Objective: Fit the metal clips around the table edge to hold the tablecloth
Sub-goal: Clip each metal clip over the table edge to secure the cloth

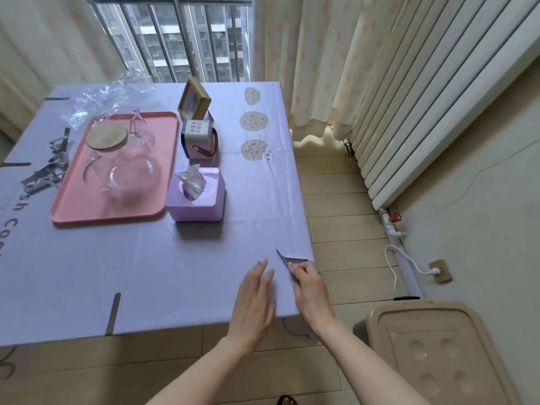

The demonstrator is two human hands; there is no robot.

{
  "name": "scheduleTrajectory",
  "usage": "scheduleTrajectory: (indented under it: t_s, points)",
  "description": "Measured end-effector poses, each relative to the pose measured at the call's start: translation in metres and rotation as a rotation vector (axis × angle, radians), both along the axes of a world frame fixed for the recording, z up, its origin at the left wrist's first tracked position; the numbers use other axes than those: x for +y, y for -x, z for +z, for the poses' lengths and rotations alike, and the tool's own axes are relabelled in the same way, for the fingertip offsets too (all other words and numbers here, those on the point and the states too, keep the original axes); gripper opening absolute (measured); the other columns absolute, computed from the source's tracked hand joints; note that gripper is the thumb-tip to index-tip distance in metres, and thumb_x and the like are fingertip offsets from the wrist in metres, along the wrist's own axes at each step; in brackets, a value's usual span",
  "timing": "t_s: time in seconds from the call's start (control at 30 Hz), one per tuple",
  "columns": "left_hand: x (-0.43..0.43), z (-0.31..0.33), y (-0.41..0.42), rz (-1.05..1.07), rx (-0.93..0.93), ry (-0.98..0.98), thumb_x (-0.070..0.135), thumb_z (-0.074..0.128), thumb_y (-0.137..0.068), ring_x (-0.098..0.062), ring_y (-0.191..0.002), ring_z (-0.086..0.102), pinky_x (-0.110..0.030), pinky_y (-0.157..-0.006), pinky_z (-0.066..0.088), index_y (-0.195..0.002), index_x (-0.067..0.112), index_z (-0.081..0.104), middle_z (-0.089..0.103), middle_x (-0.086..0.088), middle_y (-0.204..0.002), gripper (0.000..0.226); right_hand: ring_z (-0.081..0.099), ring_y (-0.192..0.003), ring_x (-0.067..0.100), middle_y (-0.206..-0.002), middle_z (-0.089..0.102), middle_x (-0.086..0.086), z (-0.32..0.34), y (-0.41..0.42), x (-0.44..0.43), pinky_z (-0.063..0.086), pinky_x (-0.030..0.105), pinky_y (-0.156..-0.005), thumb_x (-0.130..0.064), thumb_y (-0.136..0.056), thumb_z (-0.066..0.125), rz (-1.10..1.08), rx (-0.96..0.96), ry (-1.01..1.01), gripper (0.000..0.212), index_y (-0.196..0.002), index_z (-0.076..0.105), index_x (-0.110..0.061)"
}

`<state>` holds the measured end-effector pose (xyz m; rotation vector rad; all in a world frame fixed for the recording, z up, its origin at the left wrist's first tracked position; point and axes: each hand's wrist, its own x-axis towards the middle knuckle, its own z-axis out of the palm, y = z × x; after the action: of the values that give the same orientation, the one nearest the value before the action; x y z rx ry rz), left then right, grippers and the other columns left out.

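Note:
A lilac tablecloth [163, 273] covers the table. At its right edge, near the front corner, my right hand [311, 290] pinches a metal clip [287, 263] that sits at the cloth's edge. My left hand [254, 305] lies flat with straight fingers on the cloth just left of it. Several loose metal clips [51, 165] lie in a pile at the table's far left. Three more clips sit fitted on the edge: one at the front [112, 314] and two on the left side [16, 164] [57, 98].
A pink tray [73, 209] with a glass teapot and glasses, a lilac tissue box [195, 197], a small white speaker [197, 138], a photo frame [194, 99] and crumpled clear plastic [111, 95] stand on the table. A beige bin [438, 349] and a radiator [432, 106] are on the right.

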<state>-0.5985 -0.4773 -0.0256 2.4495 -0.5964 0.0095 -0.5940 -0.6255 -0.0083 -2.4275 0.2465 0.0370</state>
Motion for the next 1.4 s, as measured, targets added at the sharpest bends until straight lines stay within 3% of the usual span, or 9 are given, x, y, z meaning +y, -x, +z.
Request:
scheduleTrajectory:
  t_s: [0.13,0.37,0.5,0.67,0.8,0.9,1.07,1.2,1.4]
  points:
    - [-0.006,-0.003,-0.004,-0.138,0.073,-0.251,0.033,0.037,-0.087,-0.024,-0.133,0.038,-0.037,-0.112,0.010,-0.134,0.010,0.043,0.044,-0.007,-0.143,0.053,0.055,-0.078,0.021,-0.091,0.055,0.004,0.000,0.018,-0.004,0.042,0.027,-0.069,0.001,-0.089,0.051,-0.069,-0.022,-0.030,0.019,-0.096,0.067,-0.006]
    - [-0.011,-0.004,0.012,-0.193,0.191,0.068,0.029,0.035,-0.092,-0.010,-0.137,0.028,-0.031,-0.116,0.007,-0.138,0.014,0.038,0.035,0.003,-0.146,0.049,0.055,-0.078,0.012,-0.093,0.056,-0.002,0.000,0.045,-0.004,0.047,0.028,-0.072,0.006,-0.080,0.057,-0.182,-0.010,-0.105,0.026,-0.092,0.068,-0.014]
    - [-0.011,-0.004,0.010,-0.204,0.140,0.044,0.022,0.037,-0.091,-0.010,-0.138,0.019,-0.033,-0.115,0.006,-0.142,0.014,0.030,0.022,0.001,-0.149,0.052,0.060,-0.082,0.021,-0.089,0.059,0.002,-0.002,0.057,0.000,0.051,0.037,-0.071,-0.002,-0.080,0.060,-0.096,-0.027,-0.117,0.021,-0.093,0.071,-0.015]
    - [-0.013,-0.006,0.007,-0.204,0.109,-0.081,0.003,0.042,-0.087,-0.013,-0.142,0.018,-0.028,-0.116,0.001,-0.146,0.016,0.026,0.016,0.007,-0.154,0.063,0.060,-0.080,0.020,-0.097,0.058,-0.001,-0.002,0.067,-0.015,0.048,0.031,-0.045,0.003,-0.071,0.066,-0.014,-0.170,0.135,0.036,-0.091,0.064,-0.027]
    - [-0.013,-0.003,0.007,-0.205,0.108,-0.093,-0.002,0.043,-0.087,-0.013,-0.143,0.014,-0.026,-0.116,0.000,-0.147,0.021,0.023,0.015,0.012,-0.154,0.067,0.051,-0.070,0.017,-0.079,0.054,-0.001,-0.002,0.060,-0.026,0.039,0.026,-0.050,-0.006,-0.068,0.075,0.049,-0.261,0.297,0.020,-0.073,0.060,-0.019]
    - [-0.012,0.002,0.007,-0.167,0.145,-0.034,0.003,0.043,-0.091,-0.001,-0.142,0.008,-0.017,-0.114,-0.006,-0.148,0.021,0.015,0.007,0.016,-0.153,0.066,0.047,-0.074,0.016,-0.077,0.056,-0.003,-0.001,0.061,-0.021,0.040,0.026,-0.058,-0.013,-0.074,0.060,0.121,-0.364,0.318,0.007,-0.069,0.059,-0.018]
    - [-0.010,0.005,0.006,-0.133,0.222,0.029,0.017,0.033,-0.098,0.010,-0.134,0.008,-0.014,-0.113,-0.004,-0.147,0.022,0.019,0.011,0.020,-0.149,0.051,0.053,-0.075,0.008,-0.075,0.061,-0.011,-0.001,0.086,0.007,0.041,0.022,-0.066,-0.021,-0.081,0.055,-0.048,-0.239,-0.094,0.006,-0.076,0.058,-0.019]
    - [-0.002,-0.002,0.003,-0.212,0.223,0.069,0.029,0.039,-0.094,0.006,-0.138,0.013,-0.022,-0.117,0.007,-0.142,0.021,0.033,0.017,0.017,-0.151,0.050,0.059,-0.067,0.019,-0.072,0.063,0.004,-0.003,0.091,0.022,0.051,0.029,-0.061,0.008,-0.084,0.057,-0.424,-0.023,-0.707,0.021,-0.073,0.057,-0.010]
    - [-0.002,-0.013,0.005,-0.260,0.140,0.047,0.011,0.052,-0.093,-0.009,-0.142,0.014,-0.029,-0.117,0.004,-0.126,0.017,0.052,0.030,0.012,-0.148,0.033,0.049,-0.053,0.014,-0.069,0.063,0.010,0.001,0.096,0.033,0.044,0.023,-0.054,0.002,-0.081,0.067,-0.579,-0.017,-0.808,0.014,-0.069,0.062,-0.004]
